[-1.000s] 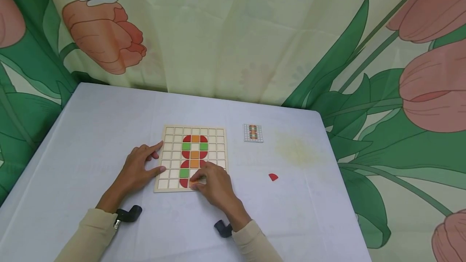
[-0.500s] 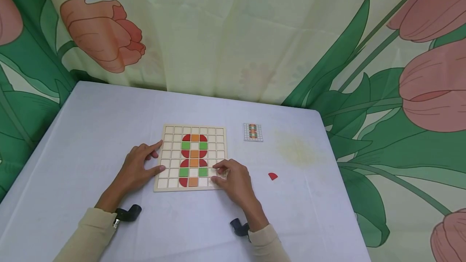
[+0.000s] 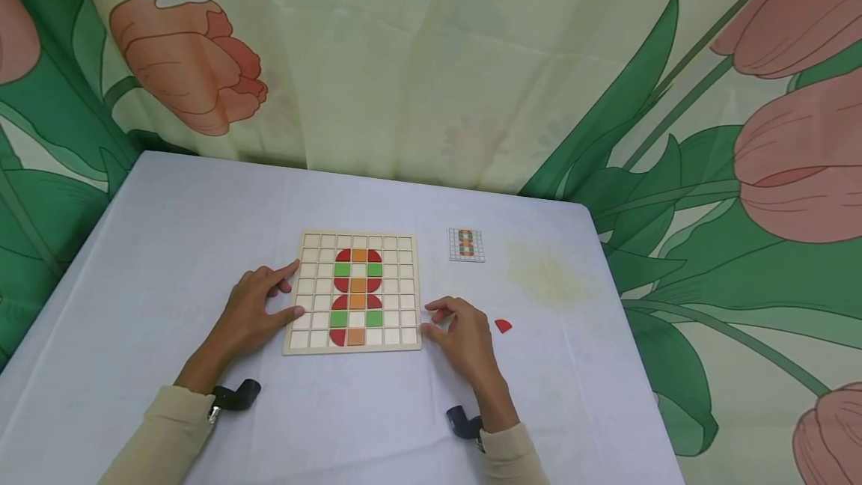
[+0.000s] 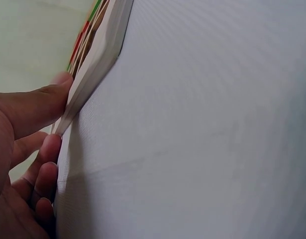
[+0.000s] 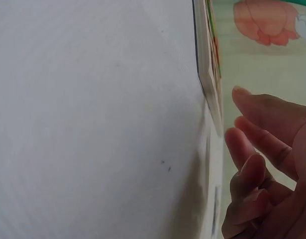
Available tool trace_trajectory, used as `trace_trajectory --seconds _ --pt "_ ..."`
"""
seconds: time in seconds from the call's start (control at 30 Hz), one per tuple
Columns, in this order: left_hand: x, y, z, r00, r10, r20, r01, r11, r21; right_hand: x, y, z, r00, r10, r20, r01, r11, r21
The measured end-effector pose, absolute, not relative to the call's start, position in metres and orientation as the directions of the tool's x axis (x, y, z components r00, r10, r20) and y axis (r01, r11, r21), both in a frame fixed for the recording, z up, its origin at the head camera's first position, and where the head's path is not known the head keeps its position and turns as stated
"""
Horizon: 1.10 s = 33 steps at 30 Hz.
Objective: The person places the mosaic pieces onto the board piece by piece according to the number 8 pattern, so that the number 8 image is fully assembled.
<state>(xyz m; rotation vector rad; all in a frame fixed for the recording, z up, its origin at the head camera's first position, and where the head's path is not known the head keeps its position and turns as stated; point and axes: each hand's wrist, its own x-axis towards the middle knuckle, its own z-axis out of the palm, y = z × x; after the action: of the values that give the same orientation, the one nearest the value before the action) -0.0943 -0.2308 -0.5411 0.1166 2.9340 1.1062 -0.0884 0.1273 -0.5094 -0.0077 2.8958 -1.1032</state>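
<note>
A pale wooden grid board [image 3: 391, 319] lies on the table, bearing red quarter-round, green square and orange square tiles in two stacked ring shapes. In its bottom row a red tile and an orange square tile [image 3: 355, 337] sit side by side. My left hand [image 3: 254, 309] touches the board's left edge with thumb and index fingertip spread apart; the left wrist view shows the thumb [image 4: 43, 104] against that edge. Just off the right edge, my right hand [image 3: 465, 335] has loosely bent fingers, thumb apart from them, nothing held. Right of it lies a loose red quarter-round tile [image 3: 503, 326].
A small pattern card [image 3: 466, 245] printed with a similar coloured design lies behind and right of the board. White cloth [image 3: 202, 223] covers the table. A curtain [image 3: 404, 58] with printed tulips hangs behind its back edge.
My right hand let go of the orange square tile in the bottom row and moved right, off the board towards the loose red tile. My left hand stayed at the left edge.
</note>
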Motion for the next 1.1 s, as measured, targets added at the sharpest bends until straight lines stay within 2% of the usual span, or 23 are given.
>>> trace_trajectory --seconds 0.37,1.1 --pt "-0.092 -0.23 -0.544 -0.998 0.052 0.031 0.059 0.747 0.662 -0.084 0.12 -0.509 -0.997 0.016 -0.077 0.064 0.744 -0.665" --pt "-0.094 -0.23 -0.543 -0.997 0.062 0.047 0.078 0.748 0.659 -0.081 0.137 -0.509 -0.998 0.057 -0.027 0.061 0.746 -0.664"
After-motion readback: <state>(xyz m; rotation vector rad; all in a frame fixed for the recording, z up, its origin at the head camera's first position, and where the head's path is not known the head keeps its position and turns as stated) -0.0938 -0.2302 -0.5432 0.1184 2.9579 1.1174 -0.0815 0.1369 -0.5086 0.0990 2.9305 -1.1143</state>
